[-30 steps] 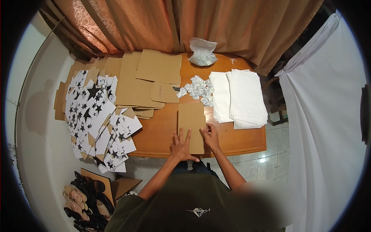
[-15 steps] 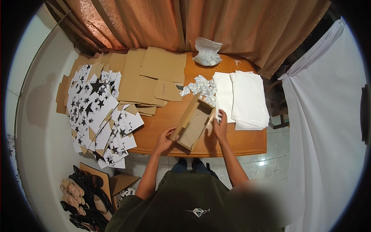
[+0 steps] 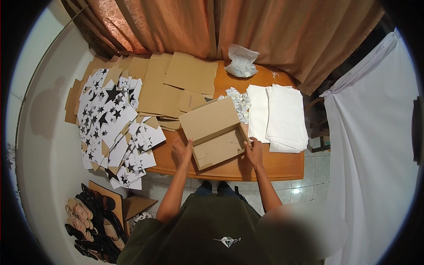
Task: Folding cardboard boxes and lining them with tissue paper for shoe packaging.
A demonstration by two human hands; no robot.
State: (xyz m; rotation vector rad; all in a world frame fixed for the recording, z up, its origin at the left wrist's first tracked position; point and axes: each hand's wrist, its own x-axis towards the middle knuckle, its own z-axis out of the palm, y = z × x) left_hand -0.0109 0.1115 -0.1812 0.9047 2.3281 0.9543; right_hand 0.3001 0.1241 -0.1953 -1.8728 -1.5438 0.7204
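On the brown wooden table, flat brown cardboard pieces lie at the far left beside a spread of star-printed white sheets, with stacked plain white sheets on the right. Between them, at the near edge, an open cardboard box sits tilted askew, its lid raised, in front of a clear plastic bag. The right hand pinches the box's right end, the left hand is at its left end, whether gripping I cannot tell, and small silvery-white sachets are heaped behind the lid
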